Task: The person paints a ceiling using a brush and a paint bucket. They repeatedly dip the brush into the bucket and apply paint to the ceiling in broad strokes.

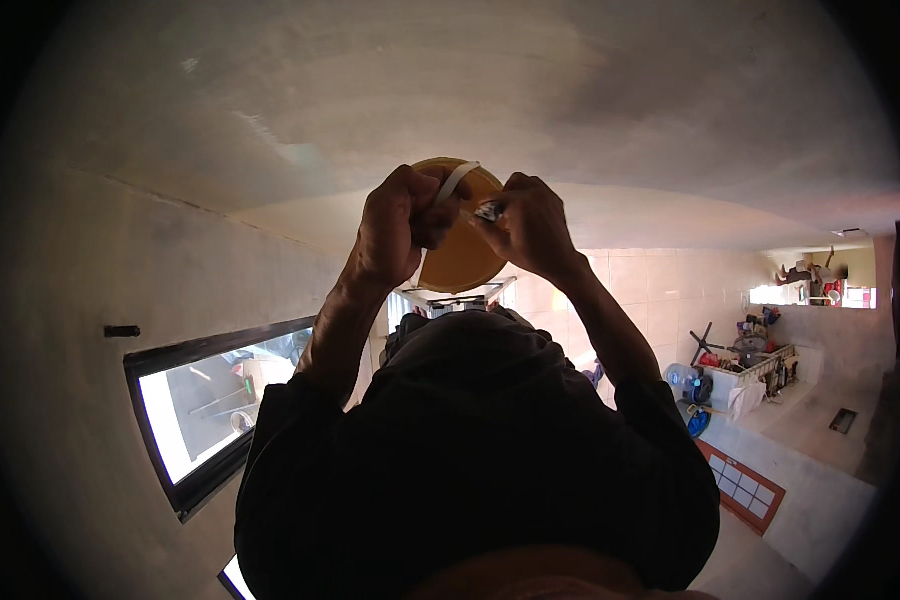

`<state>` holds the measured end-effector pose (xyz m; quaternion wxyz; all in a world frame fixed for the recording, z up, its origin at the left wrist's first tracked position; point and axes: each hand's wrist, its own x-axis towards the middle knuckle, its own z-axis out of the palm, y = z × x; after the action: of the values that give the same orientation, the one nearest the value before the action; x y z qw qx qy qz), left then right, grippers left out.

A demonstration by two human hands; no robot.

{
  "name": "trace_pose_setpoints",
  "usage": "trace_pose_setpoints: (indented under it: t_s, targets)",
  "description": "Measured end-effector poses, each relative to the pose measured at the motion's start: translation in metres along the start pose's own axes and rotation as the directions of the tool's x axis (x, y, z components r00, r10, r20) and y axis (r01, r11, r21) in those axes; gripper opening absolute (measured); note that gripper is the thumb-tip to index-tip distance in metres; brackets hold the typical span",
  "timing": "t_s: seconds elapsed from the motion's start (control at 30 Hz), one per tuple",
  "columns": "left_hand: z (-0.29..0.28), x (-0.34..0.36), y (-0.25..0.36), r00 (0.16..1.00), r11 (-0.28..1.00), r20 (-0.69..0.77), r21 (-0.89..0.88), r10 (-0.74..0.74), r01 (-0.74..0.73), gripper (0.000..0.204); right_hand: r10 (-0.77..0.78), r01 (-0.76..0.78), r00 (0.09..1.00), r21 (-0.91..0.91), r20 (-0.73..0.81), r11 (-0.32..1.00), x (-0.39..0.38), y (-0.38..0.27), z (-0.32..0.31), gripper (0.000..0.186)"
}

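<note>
In front of me both arms are raised beside a round yellow-brown disc point(462, 265). My left hand point(392, 225) is closed at the disc's left side, its fingers curled round a white strip point(457, 182). The strip's upper end sticks out across the disc's top edge. At the right side my right hand point(532, 225) pinches a small dark-and-whitish object point(489, 210), too small and shadowed to name. The fingertips of the two hands are close together, with a narrow gap between them. Part of the disc is hidden behind my hands.
A broad grey plastered surface point(450, 90) stretches beyond the hands. At left are a dark-framed window point(148, 375) and a short dark fitting point(122, 331). Far right, a cluttered counter point(735, 378), a brown-framed grid panel point(742, 484) and another person point(812, 273) show.
</note>
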<state>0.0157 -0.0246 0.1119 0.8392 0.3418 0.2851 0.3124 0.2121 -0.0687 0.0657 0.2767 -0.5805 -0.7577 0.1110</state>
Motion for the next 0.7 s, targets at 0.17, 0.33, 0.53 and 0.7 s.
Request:
trace_pose_setpoints:
  t_s: [0.17, 0.33, 0.53, 0.7]
  targets:
    - [0.021, -0.007, 0.01, 1.0, 1.0, 0.014, 0.018, -0.025, 0.025, 0.045, 0.008, 0.004, 0.995, -0.116, 0.1, 0.993, 0.003, 0.001, 0.004, 0.022]
    - [0.031, -0.01, 0.015, 0.998, 0.998, 0.024, 0.007, -0.063, 0.063, 0.045, 0.0, 0.016, 0.993, -0.144, 0.114, 0.989, -0.001, 0.004, 0.005, 0.023]
    - [0.03, -0.01, 0.015, 0.998, 0.998, 0.005, -0.001, -0.06, 0.06, 0.044, -0.048, 0.049, 0.999, -0.075, 0.024, 0.996, -0.006, -0.012, -0.033, 0.024]
    - [0.026, -0.009, 0.014, 0.998, 0.999, 0.025, 0.008, -0.049, 0.049, 0.046, -0.172, 0.157, 0.972, -0.1, -0.159, 0.983, -0.007, -0.01, -0.031, 0.023]
